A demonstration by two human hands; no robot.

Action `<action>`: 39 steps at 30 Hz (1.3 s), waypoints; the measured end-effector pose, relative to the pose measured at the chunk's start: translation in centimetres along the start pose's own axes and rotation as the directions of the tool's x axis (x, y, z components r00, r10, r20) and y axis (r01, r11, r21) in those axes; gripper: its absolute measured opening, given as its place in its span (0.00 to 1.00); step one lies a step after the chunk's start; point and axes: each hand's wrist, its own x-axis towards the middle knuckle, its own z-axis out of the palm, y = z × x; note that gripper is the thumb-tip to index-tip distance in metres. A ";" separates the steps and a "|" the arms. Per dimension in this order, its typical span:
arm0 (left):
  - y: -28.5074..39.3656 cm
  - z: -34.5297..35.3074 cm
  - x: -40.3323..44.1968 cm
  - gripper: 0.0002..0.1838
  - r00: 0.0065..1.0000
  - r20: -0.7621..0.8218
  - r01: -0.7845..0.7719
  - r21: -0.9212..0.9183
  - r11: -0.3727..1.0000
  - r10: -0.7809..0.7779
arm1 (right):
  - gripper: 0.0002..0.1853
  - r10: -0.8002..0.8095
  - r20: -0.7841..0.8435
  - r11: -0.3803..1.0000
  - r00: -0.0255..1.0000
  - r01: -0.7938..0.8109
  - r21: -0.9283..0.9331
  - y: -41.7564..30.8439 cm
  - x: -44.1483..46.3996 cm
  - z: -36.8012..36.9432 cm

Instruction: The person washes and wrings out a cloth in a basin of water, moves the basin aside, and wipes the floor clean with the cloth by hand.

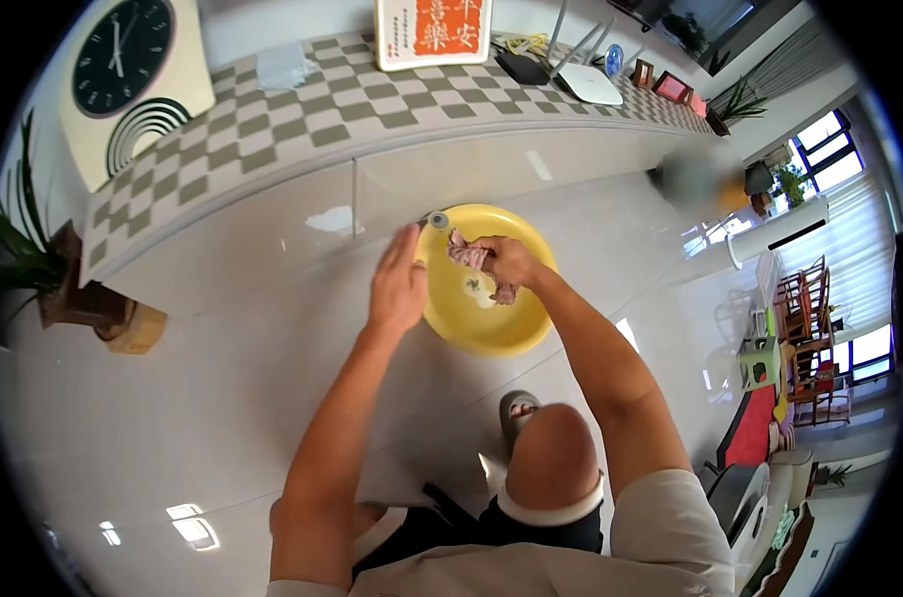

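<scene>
A round yellow basin (521,333) sits on the floor in front of me. My right hand (513,263) is closed around a crumpled pinkish-brown cloth (468,253), which hangs on both sides of the grip over the basin. My left hand (400,284) is at the basin's left edge with its fingers stretched out and nothing in it; whether it touches the rim I cannot tell. A small round grey-and-white item (438,220) shows at the upper left of the basin rim. Pale patches show on the basin's bottom under the cloth.
A low cabinet with a checkered top (272,119) runs behind the basin, bearing a clock (123,50), a framed sign (434,35) and a router (589,84). A potted plant (64,269) stands left. My slippered foot (517,413) is just below the basin.
</scene>
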 end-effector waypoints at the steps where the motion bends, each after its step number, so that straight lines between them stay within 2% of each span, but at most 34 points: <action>1: 1.1 2.0 -0.6 0.31 1.000 0.015 0.016 -0.036 0.999 -0.016 | 0.26 0.042 0.008 0.999 0.999 -0.041 -0.020 -0.1 -1.2 -0.7; 2: 2.0 3.5 -1.2 0.31 0.993 0.091 0.084 -0.135 0.987 -0.072 | 0.25 0.081 0.014 0.996 0.997 -0.080 -0.038 -0.1 -1.9 -1.0; 3: -4.4 5.5 0.6 0.31 0.987 0.138 0.080 -0.011 0.997 -0.078 | 0.25 -0.006 -0.049 1.000 0.999 0.006 0.015 3.8 5.9 3.7; 5: -3.9 11.7 -0.7 0.31 0.960 0.190 0.222 -0.060 0.973 -0.207 | 0.24 0.032 -0.095 0.991 0.995 -0.044 -0.124 9.2 6.0 3.7; 6: -3.5 15.3 -1.6 0.32 0.932 0.208 0.311 -0.036 0.950 -0.298 | 0.25 0.040 -0.114 0.991 0.993 -0.054 -0.124 13.1 5.4 3.6; 9: -5.4 18.8 -2.5 0.34 0.725 0.321 0.668 -0.113 0.735 -0.610 | 0.25 0.146 -0.268 0.987 0.952 -0.160 -0.032 18.3 7.0 5.6; 10: -5.9 19.6 -2.5 0.34 0.684 0.331 0.703 -0.064 0.708 -0.649 | 0.23 0.125 -0.374 0.992 0.919 -0.121 0.032 22.2 8.8 7.7; 13: -8.9 23.3 -3.4 0.35 0.588 0.331 0.763 0.076 0.642 -0.738 | 0.22 0.030 -0.273 0.998 0.961 -0.014 0.061 23.7 9.8 12.4; 15: -13.0 27.1 -5.2 0.35 0.567 0.287 0.767 0.157 0.622 -0.772 | 0.20 0.053 -0.200 0.998 0.978 -0.060 -0.028 22.6 9.8 11.5; 18: -10.6 27.0 -4.2 0.30 0.377 0.346 0.922 -0.054 0.383 -0.859 | 0.19 0.070 -0.125 0.992 0.990 -0.082 -0.094 22.6 10.4 11.6; 19: -10.8 27.3 -4.5 0.28 0.354 0.375 0.933 -0.078 0.351 -0.857 | 0.19 0.073 -0.112 0.991 0.991 -0.085 -0.104 22.8 10.4 11.7; 20: -10.9 27.2 -4.5 0.27 0.335 0.403 0.941 -0.102 0.322 -0.852 | 0.17 -0.107 -0.042 0.991 0.993 0.103 -0.086 23.4 10.8 12.4; 23: -10.7 26.9 -4.2 0.22 0.302 0.453 0.953 -0.172 0.250 -0.839 | 0.14 0.197 -0.317 0.976 0.928 -0.156 0.150 22.5 10.0 10.7; 24: -10.4 26.7 -4.5 0.20 0.286 0.465 0.957 -0.192 0.219 -0.838 | 0.13 0.171 -0.404 0.981 0.899 -0.118 0.152 23.5 10.1 11.1; 26: -13.5 27.5 -6.0 0.20 0.387 0.330 0.918 -0.225 0.327 -0.861 | 0.12 0.236 -0.393 0.946 0.889 -0.119 0.300 23.7 9.5 11.0; 27: -13.5 27.5 -5.6 0.20 0.399 0.320 0.906 -0.282 0.316 -0.859 | 0.11 0.263 -0.392 0.923 0.881 -0.112 0.368 23.5 9.6 10.5; 28: -12.2 27.1 -4.5 0.20 0.411 0.310 0.891 -0.338 0.305 -0.857 | 0.10 0.139 -0.393 0.911 0.909 0.039 0.411 22.8 9.2 10.1; 30: -8.8 26.1 -2.9 0.21 0.347 0.423 0.862 -0.495 0.107 -0.837 | 0.08 -0.105 -0.403 0.810 0.909 0.313 0.496 21.8 7.6 10.2; 33: -7.9 24.4 -1.6 0.24 0.382 0.649 0.794 -0.595 -0.125 -0.658 | 0.09 -0.389 -0.146 0.620 0.909 0.376 0.689 21.9 6.4 9.9; 35: -9.2 25.4 -2.3 0.24 0.379 0.430 0.871 -0.464 0.159 -0.819 | 0.15 -0.078 -0.198 0.907 0.977 0.152 0.393 23.8 7.6 8.5; 36: -9.5 25.1 -2.5 0.23 0.399 0.323 0.888 -0.369 0.274 -0.858 | 0.18 0.059 -0.234 0.973 0.970 -0.004 0.230 24.4 8.3 8.0; 37: -10.7 25.0 -3.1 0.22 0.429 0.259 0.881 -0.330 0.338 -0.865 | 0.21 0.188 -0.291 0.982 0.938 -0.175 0.071 23.7 7.8 7.3; 38: -11.9 24.8 -3.6 0.22 0.458 0.193 0.873 -0.283 0.397 -0.868 | 0.26 0.281 -0.244 0.960 0.928 -0.267 0.089 22.7 6.8 7.4; 39: -14.9 25.1 -4.6 0.23 0.490 0.169 0.849 -0.316 0.424 -0.855 | 0.25 0.258 -0.299 0.963 0.919 -0.270 0.002 22.7 7.1 10.0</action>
